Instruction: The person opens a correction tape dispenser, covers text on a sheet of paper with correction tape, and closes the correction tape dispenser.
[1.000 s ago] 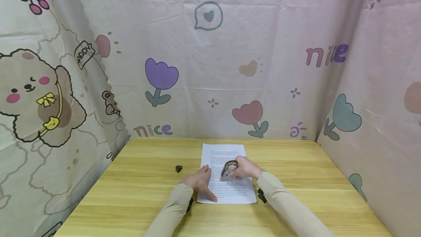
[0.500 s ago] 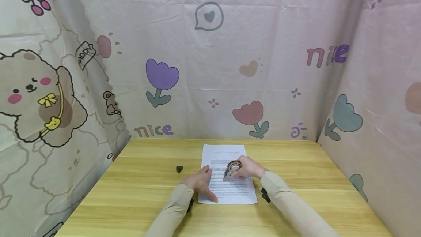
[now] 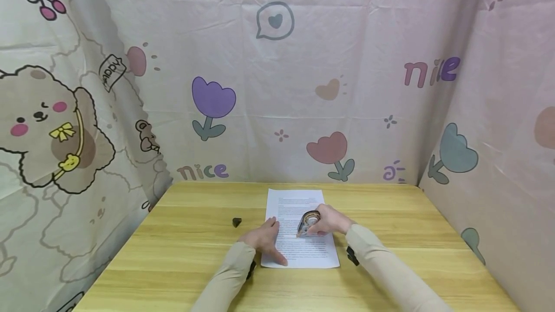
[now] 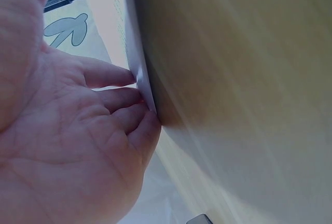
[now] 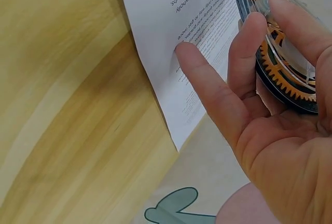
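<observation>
A printed sheet of paper (image 3: 297, 196) lies on the wooden table. My left hand (image 3: 261, 239) rests on its left side with fingers and thumb spread; the left wrist view shows the fingertips at the paper's edge. Between thumb and fingers, my right hand (image 3: 331, 220) grips a correction tape dispenser (image 3: 306, 223), its tip down at the text near the middle of the page. Seen from the right wrist, the dispenser (image 5: 282, 76) has a clear case with orange toothed wheels inside. One finger of that hand extends down onto the printed lines.
A small dark piece (image 3: 236, 222) lies on the table (image 3: 195, 244) to the left of the paper. A patterned cloth (image 3: 277, 85) hangs behind the table and along both sides.
My right hand has slid the correction tape dispenser a little to the right across the page, slower in the last half second. The left hand stays in place on the paper.
</observation>
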{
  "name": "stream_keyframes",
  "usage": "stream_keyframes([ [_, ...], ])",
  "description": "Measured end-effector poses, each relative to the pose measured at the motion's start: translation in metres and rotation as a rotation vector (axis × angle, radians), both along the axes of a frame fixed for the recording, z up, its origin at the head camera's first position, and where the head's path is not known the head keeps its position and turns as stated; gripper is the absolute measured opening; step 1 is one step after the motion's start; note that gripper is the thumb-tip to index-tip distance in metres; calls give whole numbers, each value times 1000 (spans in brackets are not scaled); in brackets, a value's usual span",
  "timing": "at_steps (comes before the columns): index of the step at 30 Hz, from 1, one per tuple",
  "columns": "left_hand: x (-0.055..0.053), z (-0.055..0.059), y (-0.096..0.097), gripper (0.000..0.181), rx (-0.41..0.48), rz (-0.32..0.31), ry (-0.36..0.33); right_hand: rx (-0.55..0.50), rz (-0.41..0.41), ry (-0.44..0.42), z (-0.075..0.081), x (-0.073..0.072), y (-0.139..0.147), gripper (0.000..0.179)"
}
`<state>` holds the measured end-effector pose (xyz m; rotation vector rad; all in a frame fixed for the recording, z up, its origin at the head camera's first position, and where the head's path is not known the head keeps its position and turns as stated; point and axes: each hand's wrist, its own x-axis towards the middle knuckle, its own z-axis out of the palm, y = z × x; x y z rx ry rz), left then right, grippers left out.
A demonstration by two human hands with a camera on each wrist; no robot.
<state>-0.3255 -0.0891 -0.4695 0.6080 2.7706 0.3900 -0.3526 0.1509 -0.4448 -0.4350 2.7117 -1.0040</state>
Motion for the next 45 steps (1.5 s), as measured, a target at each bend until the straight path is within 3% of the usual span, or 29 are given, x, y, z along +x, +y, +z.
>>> stream_keyframes([
  [7, -1, 1, 1, 125, 0, -9, -3, -17, -28, -18, -2, -1, 0, 26],
  [21, 3, -2, -3, 124, 19, 5, 2, -57, -9, -14, -6, 2, -4, 27],
  [45, 2, 1, 0, 122, 34, -13, 8, 10, 29, 56, -6, 3, 2, 26],
])
